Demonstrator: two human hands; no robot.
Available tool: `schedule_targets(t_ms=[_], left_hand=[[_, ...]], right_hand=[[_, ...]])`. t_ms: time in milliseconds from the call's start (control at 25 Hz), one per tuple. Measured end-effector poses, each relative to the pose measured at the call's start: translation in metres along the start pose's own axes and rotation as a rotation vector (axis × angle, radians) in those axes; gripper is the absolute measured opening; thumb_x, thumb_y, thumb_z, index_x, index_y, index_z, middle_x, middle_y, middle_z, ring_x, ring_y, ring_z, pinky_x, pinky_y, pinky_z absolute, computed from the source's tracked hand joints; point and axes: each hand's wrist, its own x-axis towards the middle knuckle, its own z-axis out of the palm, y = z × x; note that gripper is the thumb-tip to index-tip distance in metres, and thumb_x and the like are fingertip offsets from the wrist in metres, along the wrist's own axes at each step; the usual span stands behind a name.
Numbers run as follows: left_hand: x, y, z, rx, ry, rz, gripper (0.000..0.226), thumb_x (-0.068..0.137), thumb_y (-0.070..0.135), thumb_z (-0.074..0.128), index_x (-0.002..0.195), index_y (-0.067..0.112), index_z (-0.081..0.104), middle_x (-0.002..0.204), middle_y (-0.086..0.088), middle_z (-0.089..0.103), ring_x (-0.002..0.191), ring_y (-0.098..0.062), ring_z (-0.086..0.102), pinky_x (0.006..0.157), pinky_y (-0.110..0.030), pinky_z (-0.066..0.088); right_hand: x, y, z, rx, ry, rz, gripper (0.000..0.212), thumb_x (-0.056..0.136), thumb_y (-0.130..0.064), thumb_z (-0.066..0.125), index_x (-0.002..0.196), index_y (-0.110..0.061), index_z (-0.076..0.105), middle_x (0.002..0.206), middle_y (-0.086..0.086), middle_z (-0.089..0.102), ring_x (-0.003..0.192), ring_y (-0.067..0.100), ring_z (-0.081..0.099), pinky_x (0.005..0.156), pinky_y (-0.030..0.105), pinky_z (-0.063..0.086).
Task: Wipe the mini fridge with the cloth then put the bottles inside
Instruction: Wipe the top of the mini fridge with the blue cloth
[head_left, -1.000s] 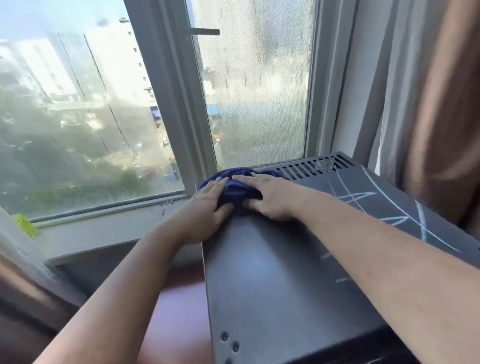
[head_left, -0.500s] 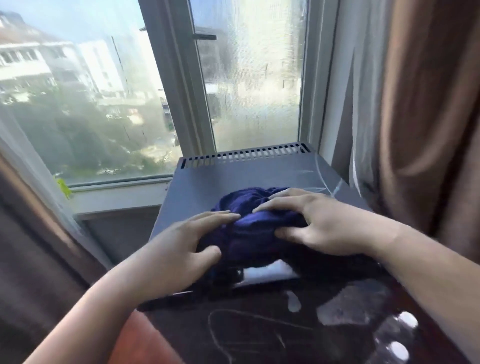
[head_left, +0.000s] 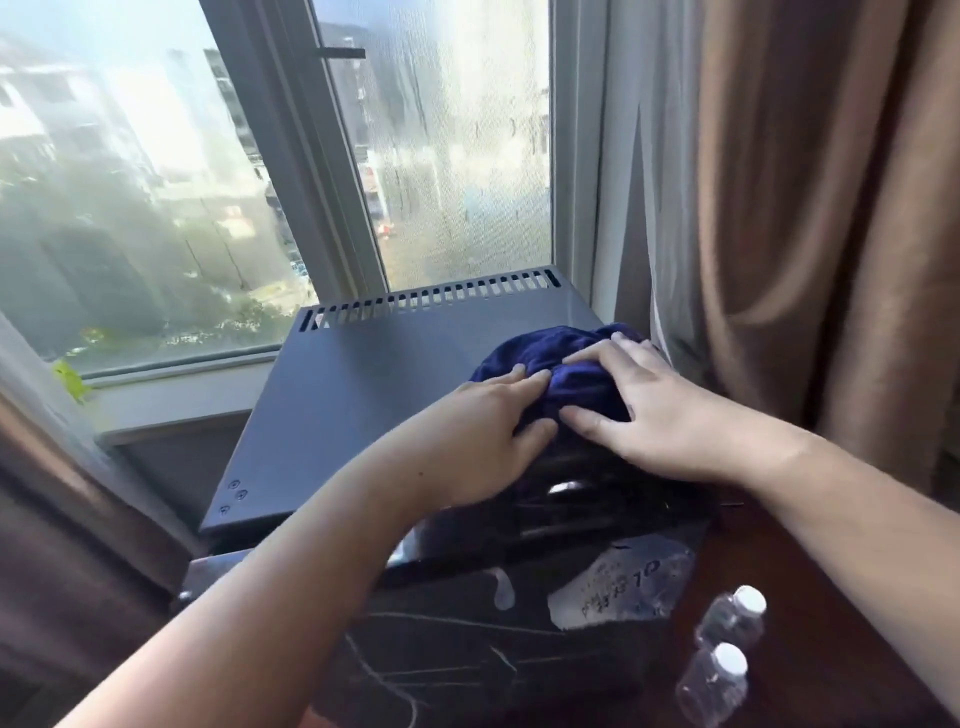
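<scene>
Mini fridge (head_left: 363, 405): blue cloth (head_left: 563, 358) bunched on top. Left hand (head_left: 478, 441) and right hand (head_left: 660, 415) press it, fingers flat, not clenched.

**Backlit daylight scene through a wide-angle head camera**

I see strong daylight entering through the window (head_left: 426, 156). The glass is overexposed and hazy, and the outdoor scene behind it is washed out and soft. The grey top of the mini fridge (head_left: 363, 395) takes an even, matte sheen from this light. Nearer to me the exposure falls, and the dark glossy surface (head_left: 467, 649) carries pale reflections. A deep shadow lies beneath the left hand (head_left: 467, 436) and right hand (head_left: 660, 415). The curtain (head_left: 831, 234) shows softly shaded folds. The window's frame lines lean toward the edges. The bottles (head_left: 716, 680) at lower right appear slightly blurred.
</scene>
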Motion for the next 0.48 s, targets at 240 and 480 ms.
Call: schedule_targets(t_ms=[240,480], left_hand=[[0.078,-0.073,-0.031,-0.033,-0.117,-0.004,0.057,0.105,0.039,0.052,0.159,0.042,0.034,0.165,0.008,0.041,0.147,-0.02,0.046,0.108,-0.021,0.033],[0.142,-0.118,-0.039,-0.076,-0.074,-0.071,0.056,0.108,0.031,0.049,0.161,0.037,0.033,0.166,0.001,0.04,0.146,-0.023,0.045,0.107,-0.024,0.031]], right_hand=[[0.104,0.015,-0.012,-0.02,-0.021,0.036,0.041,0.093,-0.04,0.066,0.13,-0.032,0.049,0.143,0.006,0.049,0.137,0.021,0.046,0.121,0.039,0.032],[0.186,0.007,-0.004,-0.029,0.085,0.165,0.049,0.095,-0.041,0.063,0.138,-0.025,0.045,0.149,0.014,0.046,0.142,0.032,0.041,0.12,0.043,0.033]])
